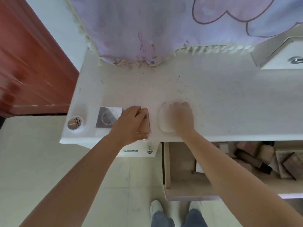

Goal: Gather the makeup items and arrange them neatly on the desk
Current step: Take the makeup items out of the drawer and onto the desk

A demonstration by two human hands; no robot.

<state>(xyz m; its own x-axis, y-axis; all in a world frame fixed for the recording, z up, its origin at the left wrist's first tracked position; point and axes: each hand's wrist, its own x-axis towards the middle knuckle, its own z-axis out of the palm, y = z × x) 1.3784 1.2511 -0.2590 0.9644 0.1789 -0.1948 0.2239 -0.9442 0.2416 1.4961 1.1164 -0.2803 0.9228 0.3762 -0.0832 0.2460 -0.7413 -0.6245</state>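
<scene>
Below the tabletop point(213, 99), shoes point(156, 208); left hand point(129, 123) fingers curl on the tan compact point(145, 122), right hand point(182, 118) fingers grip the white case point(164, 118): square both against the grey palette point(107, 117).

A tan compact point(144, 121) and a white case point(166, 119) lie on the off-white bench point(213, 104), below a lilac cartoon-printed cloth point(147, 27).
</scene>
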